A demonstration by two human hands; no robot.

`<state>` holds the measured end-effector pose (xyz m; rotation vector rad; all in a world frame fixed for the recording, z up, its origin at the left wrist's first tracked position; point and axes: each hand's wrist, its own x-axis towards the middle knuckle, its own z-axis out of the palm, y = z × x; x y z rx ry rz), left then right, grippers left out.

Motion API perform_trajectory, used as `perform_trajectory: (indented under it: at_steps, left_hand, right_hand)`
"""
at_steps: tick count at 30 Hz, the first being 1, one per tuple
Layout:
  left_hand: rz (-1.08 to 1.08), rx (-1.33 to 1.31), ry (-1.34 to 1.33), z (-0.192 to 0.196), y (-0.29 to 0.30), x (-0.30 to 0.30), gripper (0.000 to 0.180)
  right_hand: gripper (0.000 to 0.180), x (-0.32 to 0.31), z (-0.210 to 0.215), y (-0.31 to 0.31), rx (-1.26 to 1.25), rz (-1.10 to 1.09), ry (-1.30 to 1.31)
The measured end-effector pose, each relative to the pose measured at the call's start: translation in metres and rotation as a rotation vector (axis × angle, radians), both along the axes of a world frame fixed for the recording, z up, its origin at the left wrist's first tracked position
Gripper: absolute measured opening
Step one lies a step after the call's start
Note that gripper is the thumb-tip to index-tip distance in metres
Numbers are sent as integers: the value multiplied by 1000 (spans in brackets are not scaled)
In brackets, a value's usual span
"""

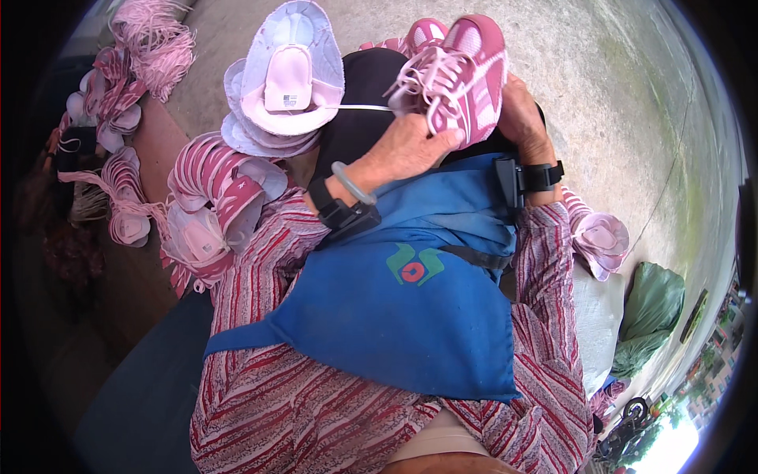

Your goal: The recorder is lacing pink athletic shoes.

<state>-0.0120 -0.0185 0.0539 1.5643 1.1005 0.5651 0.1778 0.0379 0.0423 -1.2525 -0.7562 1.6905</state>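
Note:
A pink and white shoe upper [484, 83] is held up over my lap, with a pale pink shoelace [430, 79] threaded loosely across its front. My right hand [521, 114] grips the upper from its right side, its fingers mostly hidden behind it. At the lower left edge of the upper, my left hand [407, 150] is closed in a pinch on the lace; the fingertips are partly hidden. A stretch of lace runs left toward a stack of pale lavender shoe uppers [288, 79] lying near my left knee. Another pink upper [426, 31] shows just behind the held one.
Nested pink striped uppers [213, 178] lie at my left, and more [122, 193] sit beyond them. A bundle of pink laces [158, 47] is at the far left. Further uppers [600, 237] and a green sack [651, 308] are at my right. A blue apron [403, 316] covers my lap.

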Motion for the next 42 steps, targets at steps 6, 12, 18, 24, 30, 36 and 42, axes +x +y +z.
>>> perform_trajectory:
  at_steps: [6,12,18,24,30,36,42]
  left_hand:
    - [641,-258,-681,38,33,-95,39]
    - [604,-345,-1037,-69,6,-239,23]
    - [855,-296,185,-14,39,-208,47]
    - [760,441,306,48,54,-148,43]
    - [370,-14,-130,22,109,-41,43]
    - [254,-530,142,-2,165,7,72]
    - [144,-726,222,-33,190,-5,66]
  right_hand:
    - [37,-18,-8,-12,463,237,-856]
    - [35,-18,5,-8,420,248,-874]
    - [32,-10,-18,32,769,377,-1526]
    - [23,-8,-8,10,764,329,-1471]
    - [18,-10,-19,-12,620,195,-1297]
    - [25,-31,-17,-8,693,154,-1305]
    - [24,-43,0,-30,675,118,-1138]
